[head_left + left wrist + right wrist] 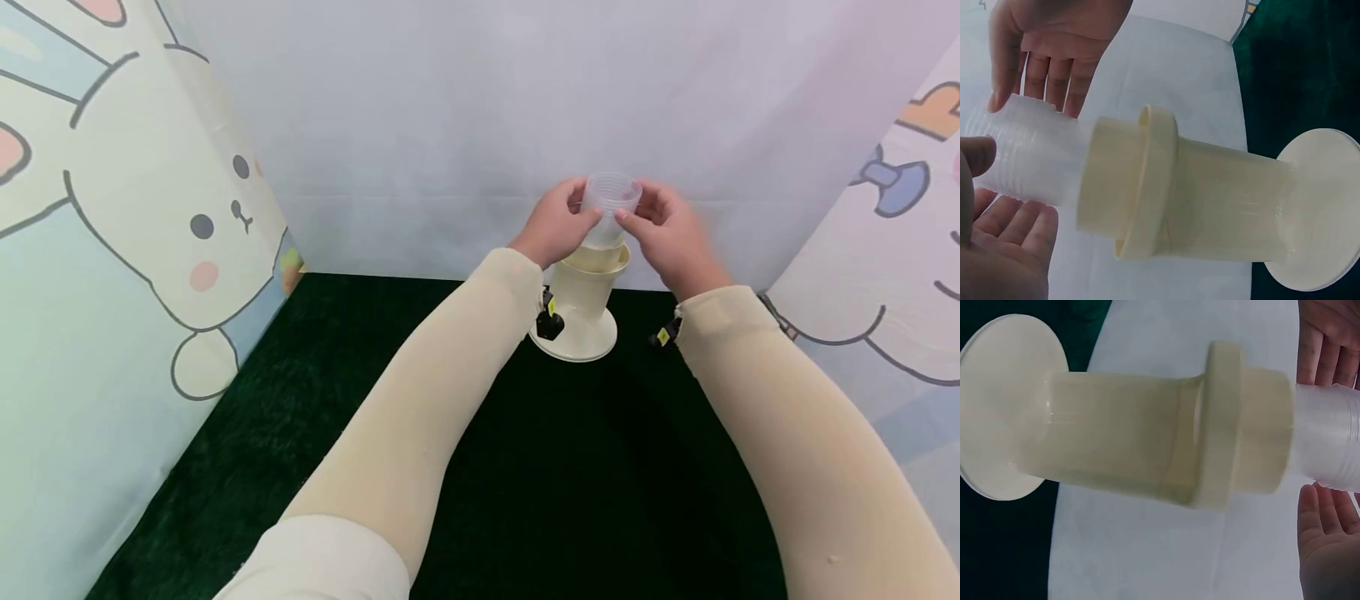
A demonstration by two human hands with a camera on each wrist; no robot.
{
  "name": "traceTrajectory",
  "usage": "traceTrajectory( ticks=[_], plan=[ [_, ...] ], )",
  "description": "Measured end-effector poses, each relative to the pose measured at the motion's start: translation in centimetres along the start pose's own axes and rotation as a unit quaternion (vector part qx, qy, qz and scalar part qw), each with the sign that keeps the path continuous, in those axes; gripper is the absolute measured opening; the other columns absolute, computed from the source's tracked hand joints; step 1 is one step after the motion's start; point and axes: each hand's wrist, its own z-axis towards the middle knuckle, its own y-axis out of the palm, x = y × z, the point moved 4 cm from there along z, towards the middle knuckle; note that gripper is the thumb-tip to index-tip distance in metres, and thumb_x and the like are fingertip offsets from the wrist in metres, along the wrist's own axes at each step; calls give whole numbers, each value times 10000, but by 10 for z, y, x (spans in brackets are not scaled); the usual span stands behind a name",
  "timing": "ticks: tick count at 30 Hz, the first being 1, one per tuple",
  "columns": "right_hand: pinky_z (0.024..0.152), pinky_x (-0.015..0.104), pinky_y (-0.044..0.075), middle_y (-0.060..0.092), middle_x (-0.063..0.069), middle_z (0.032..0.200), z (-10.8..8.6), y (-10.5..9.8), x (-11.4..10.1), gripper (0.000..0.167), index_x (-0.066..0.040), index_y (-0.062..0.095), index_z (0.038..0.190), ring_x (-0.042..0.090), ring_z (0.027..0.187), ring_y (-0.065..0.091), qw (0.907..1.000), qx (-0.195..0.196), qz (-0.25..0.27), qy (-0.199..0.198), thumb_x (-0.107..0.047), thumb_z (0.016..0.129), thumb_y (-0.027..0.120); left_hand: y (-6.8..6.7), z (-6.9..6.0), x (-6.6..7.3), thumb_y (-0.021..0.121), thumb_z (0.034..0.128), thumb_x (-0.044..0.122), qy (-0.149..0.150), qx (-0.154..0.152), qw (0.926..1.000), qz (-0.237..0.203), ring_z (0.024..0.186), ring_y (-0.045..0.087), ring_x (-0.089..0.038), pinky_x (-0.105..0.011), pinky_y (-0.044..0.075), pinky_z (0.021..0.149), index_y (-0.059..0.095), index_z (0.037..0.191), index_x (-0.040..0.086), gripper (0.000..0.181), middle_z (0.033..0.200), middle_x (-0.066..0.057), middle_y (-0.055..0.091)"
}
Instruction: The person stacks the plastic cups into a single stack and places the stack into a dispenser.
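A stack of clear plastic cups (pixel 612 196) stands upright above a cream cup dispenser (pixel 583 287) with a round base. My left hand (pixel 558 223) holds the stack from the left, thumb on its near side. From the opposite side my right hand (pixel 675 237) holds it, thumb likewise in front. Ribbed rims of the nested cups (pixel 1029 150) show between both hands in the left wrist view. Their lower end meets the mouth of the dispenser's narrower top tube (pixel 1266 430); how deep it reaches inside is hidden. A wider collar (pixel 1219 425) rings the dispenser below that tube.
The dispenser stands on a dark green cloth (pixel 510 467), near its back edge. A plain white backdrop (pixel 420 125) rises behind it. Printed cartoon panels flank the space, with a rabbit (pixel 165 200) on the left one.
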Motion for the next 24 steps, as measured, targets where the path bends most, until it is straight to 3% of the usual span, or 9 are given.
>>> traceTrajectory(
  ticks=[7,12,17,24],
  plan=[
    [1192,482,316,456,94,1556,4,9,24,677,-140,423,1566,256,1434,401,9985,-29,-551,41,-457,1008,641,6,1,-25,614,1043,227,-227,70,9995,228,1432,402,-111,-283,309,1175,462,1547,163,531,1539,21,496],
    [1181,515,325,375,99,1612,1,13,37,712,-126,400,1578,307,1463,354,9964,-144,-793,253,-466,1002,646,11,1,-41,622,1041,261,-619,110,9970,452,1398,441,-119,-269,366,1132,471,1542,156,534,1533,25,500],
    [1149,541,364,341,114,1619,1,14,39,725,-134,386,1582,341,1447,359,9974,-100,-563,446,-488,1001,634,12,-1,-42,628,1041,268,-689,124,9974,183,1310,514,-114,-258,445,1043,499,1521,149,512,1463,22,556],
    [1165,523,349,372,115,1595,2,15,35,766,-137,379,1593,293,1456,329,9961,23,-655,591,-597,1003,547,8,-5,-37,585,1044,432,-712,197,9970,213,1348,487,-132,-285,417,1088,468,1542,161,579,1499,25,524]
  ],
)
